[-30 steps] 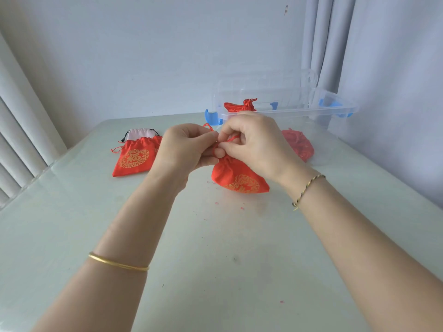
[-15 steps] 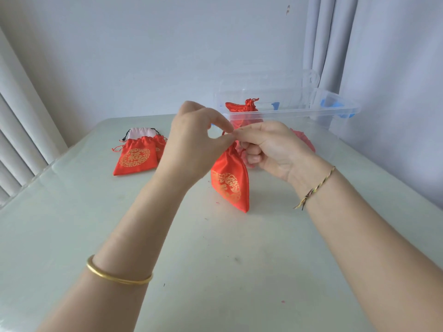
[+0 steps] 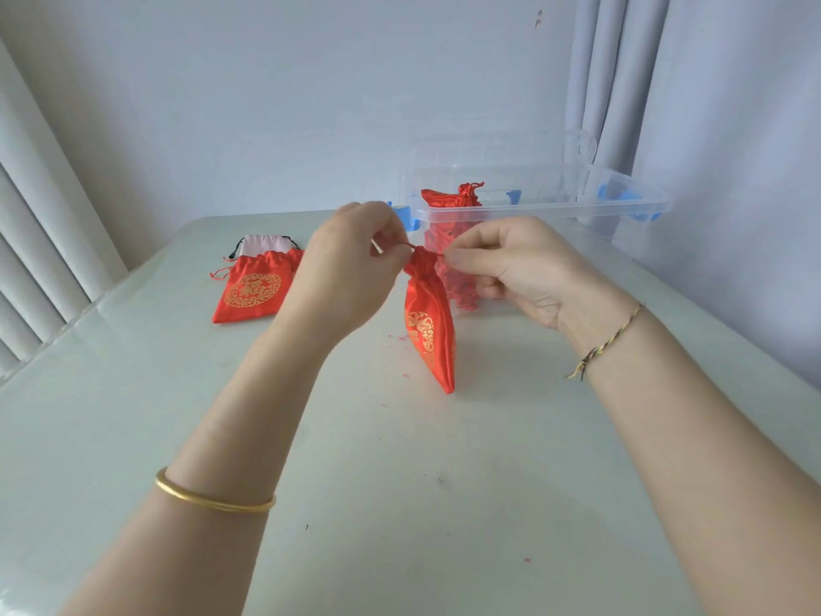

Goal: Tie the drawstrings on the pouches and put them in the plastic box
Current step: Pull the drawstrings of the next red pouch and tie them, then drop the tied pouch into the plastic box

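Note:
A red pouch with gold print (image 3: 428,329) hangs upright between my hands, its lower corner touching the table. My left hand (image 3: 346,264) pinches its drawstring on the left of the gathered neck. My right hand (image 3: 506,269) pinches the drawstring on the right side. Behind them stands the clear plastic box (image 3: 533,211) with blue latches, holding red pouches (image 3: 453,200). Another red pouch (image 3: 253,291) lies flat at the left, over a pink pouch (image 3: 264,243).
The pale table (image 3: 400,504) carries small red specks near the hanging pouch. A wall runs behind, a curtain (image 3: 622,82) hangs at the back right, and window blinds (image 3: 35,260) stand at the left edge.
The pouch was lifted from lying on the table to hanging upright. My hands moved apart, drawing the strings out to each side, and the neck is gathered tight.

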A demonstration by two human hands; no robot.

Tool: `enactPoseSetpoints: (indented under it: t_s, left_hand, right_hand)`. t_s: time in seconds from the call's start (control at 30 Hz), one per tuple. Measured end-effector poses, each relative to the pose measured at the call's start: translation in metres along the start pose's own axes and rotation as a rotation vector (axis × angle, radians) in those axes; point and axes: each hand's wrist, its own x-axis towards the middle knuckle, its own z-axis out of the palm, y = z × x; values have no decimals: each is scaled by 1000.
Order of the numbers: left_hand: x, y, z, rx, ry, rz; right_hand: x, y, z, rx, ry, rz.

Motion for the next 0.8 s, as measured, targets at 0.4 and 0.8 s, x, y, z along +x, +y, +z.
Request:
enactPoseSetpoints:
  t_s: [0.4,0.8]
  left_hand:
    - [2,-7,-1,-153,-88,-60]
    - [11,3,9,-387,-56,-133]
  right_hand:
    - [-10,-12,-2,-261,-28,-106]
    - [-22,-49,-31,-282,135,-144]
